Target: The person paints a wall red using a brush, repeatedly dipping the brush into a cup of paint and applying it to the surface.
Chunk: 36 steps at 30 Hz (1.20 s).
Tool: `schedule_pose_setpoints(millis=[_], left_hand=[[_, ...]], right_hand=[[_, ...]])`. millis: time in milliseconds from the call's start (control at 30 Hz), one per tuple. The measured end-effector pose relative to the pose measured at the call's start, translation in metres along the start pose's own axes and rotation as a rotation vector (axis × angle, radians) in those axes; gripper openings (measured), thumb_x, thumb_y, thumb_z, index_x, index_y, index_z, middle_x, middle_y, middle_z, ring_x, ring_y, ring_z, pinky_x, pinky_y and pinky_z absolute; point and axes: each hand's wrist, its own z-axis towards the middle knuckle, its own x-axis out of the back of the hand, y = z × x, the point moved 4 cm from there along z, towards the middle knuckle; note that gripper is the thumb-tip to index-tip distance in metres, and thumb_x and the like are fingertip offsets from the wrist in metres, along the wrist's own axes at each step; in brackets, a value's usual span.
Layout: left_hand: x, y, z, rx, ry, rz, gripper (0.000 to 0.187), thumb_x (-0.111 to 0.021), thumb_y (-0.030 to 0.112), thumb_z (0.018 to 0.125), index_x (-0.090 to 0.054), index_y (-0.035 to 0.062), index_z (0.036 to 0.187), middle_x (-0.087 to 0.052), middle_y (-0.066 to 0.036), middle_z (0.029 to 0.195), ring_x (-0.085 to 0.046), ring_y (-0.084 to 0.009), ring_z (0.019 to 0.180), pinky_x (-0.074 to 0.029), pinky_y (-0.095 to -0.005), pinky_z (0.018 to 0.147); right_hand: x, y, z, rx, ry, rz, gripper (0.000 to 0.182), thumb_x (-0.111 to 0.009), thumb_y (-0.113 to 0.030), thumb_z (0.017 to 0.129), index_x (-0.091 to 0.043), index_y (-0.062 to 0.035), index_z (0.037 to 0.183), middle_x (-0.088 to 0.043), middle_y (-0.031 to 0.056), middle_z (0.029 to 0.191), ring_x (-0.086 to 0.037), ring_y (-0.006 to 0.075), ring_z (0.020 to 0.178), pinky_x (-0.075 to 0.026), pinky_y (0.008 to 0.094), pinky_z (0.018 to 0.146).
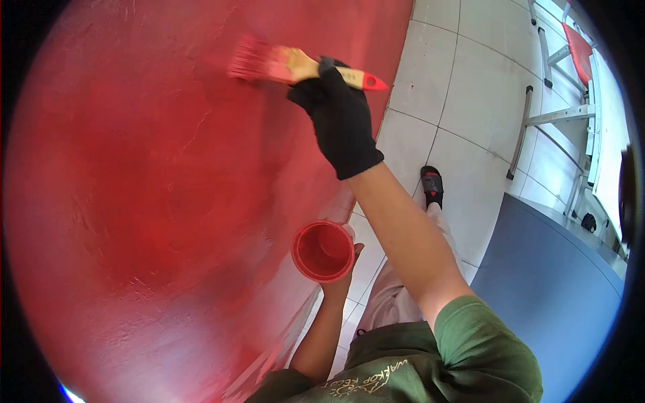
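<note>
In a black glove, my right hand (339, 121) grips a paintbrush (302, 65) by its wooden, red-tipped handle. The brush's bristles are coated in red paint and point left, right at the red-painted wall (168, 168). Lower down, my left hand (345, 279) is wrapped round a paint cup (324, 250), its fingers mostly hidden behind the cup. Red paint coats the inside of the cup, and its open top faces me.
White floor tiles (430, 74) run along the base of the wall, with my sandalled foot (432, 181) on them. A blue panel-like surface (544, 289) stands at the right. Beyond it are metal-legged furniture (561, 115) and a red seat (578, 54).
</note>
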Motion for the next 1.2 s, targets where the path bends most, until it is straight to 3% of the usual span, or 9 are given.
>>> schedule_pose_setpoints(millis=[167,300,433,533,600,700,733,967,1200], left_hand=[[0.006,-0.008,-0.005,0.004,0.005,0.075,0.072,-0.083,0.005,0.063,-0.042,0.0032,0.123,-0.052,-0.008,0.118,-0.052,-0.0198,0.106,-0.045,-0.0315,0.088],[0.010,-0.012,-0.007,-0.023,0.014,0.094,0.074,-0.083,0.006,0.063,-0.042,0.0036,0.124,-0.053,-0.008,0.117,-0.052,-0.0195,0.105,-0.045,-0.0314,0.088],[0.011,-0.021,-0.009,0.007,0.010,0.081,0.075,-0.083,0.005,0.062,-0.041,0.0034,0.124,-0.054,-0.008,0.115,-0.053,-0.0192,0.103,-0.046,-0.0313,0.087],[0.008,-0.015,-0.008,0.011,0.008,0.073,0.076,-0.084,0.005,0.062,-0.041,0.0028,0.124,-0.054,-0.008,0.114,-0.054,-0.0188,0.102,-0.047,-0.0304,0.085],[0.007,-0.014,-0.008,0.012,0.013,0.019,0.076,-0.084,0.005,0.061,-0.040,0.0025,0.124,-0.054,-0.008,0.114,-0.055,-0.0186,0.102,-0.047,-0.0298,0.084],[0.006,-0.018,-0.009,0.072,-0.001,-0.003,0.077,-0.084,0.005,0.062,-0.040,0.0024,0.124,-0.055,-0.008,0.114,-0.055,-0.0184,0.101,-0.048,-0.0291,0.083],[0.006,-0.015,-0.008,0.028,0.002,0.049,0.076,-0.084,0.005,0.062,-0.040,0.0025,0.124,-0.055,-0.008,0.114,-0.055,-0.0183,0.101,-0.047,-0.0293,0.083],[0.004,-0.008,-0.004,-0.055,-0.024,0.114,0.072,-0.082,0.003,0.063,-0.042,0.0030,0.123,-0.053,-0.008,0.116,-0.054,-0.0178,0.103,-0.047,-0.0300,0.084],[-0.001,-0.008,-0.004,0.031,-0.020,0.026,0.071,-0.081,0.002,0.064,-0.042,0.0037,0.124,-0.053,-0.008,0.118,-0.053,-0.0174,0.105,-0.047,-0.0297,0.084]], right_hand=[[0.076,0.003,-0.005,0.038,0.192,-0.163,0.030,-0.056,-0.022,0.090,-0.049,0.0005,0.108,-0.059,0.0109,0.090,-0.062,0.0194,0.079,-0.054,0.0332,0.071],[0.068,-0.021,-0.013,0.190,0.331,-0.424,0.024,-0.058,-0.016,0.089,-0.052,-0.0002,0.105,-0.059,0.0098,0.088,-0.062,0.0171,0.075,-0.055,0.0312,0.067],[-0.009,-0.028,-0.012,0.314,0.099,-0.541,0.021,-0.059,-0.015,0.088,-0.055,0.0011,0.100,-0.061,0.0085,0.085,-0.061,0.0155,0.070,-0.054,0.0293,0.064],[-0.071,-0.047,-0.011,0.378,0.033,-0.541,0.021,-0.059,-0.016,0.088,-0.055,0.0016,0.099,-0.062,0.0089,0.086,-0.062,0.0159,0.071,-0.054,0.0289,0.065],[-0.095,-0.058,-0.008,0.349,-0.105,-0.283,0.013,-0.057,-0.013,0.088,-0.056,-0.0006,0.093,-0.060,0.0054,0.080,-0.058,0.0123,0.066,-0.049,0.0249,0.061],[-0.081,-0.052,0.004,0.267,-0.085,-0.117,0.015,-0.055,-0.015,0.089,-0.057,-0.0001,0.093,-0.060,0.0059,0.080,-0.060,0.0138,0.068,-0.052,0.0273,0.064],[-0.060,-0.040,0.010,0.183,-0.091,-0.094,0.026,-0.059,-0.022,0.088,-0.055,-0.0002,0.101,-0.062,0.0109,0.087,-0.064,0.0212,0.077,-0.054,0.0353,0.072],[0.086,-0.015,0.013,0.016,0.217,-0.330,0.029,-0.054,-0.022,0.091,-0.050,0.0012,0.108,-0.060,0.0123,0.094,-0.062,0.0199,0.085,-0.055,0.0322,0.073],[0.007,-0.035,0.012,0.090,-0.031,-0.111,0.029,-0.054,-0.023,0.091,-0.049,0.0007,0.108,-0.060,0.0130,0.093,-0.062,0.0207,0.085,-0.054,0.0335,0.074]])
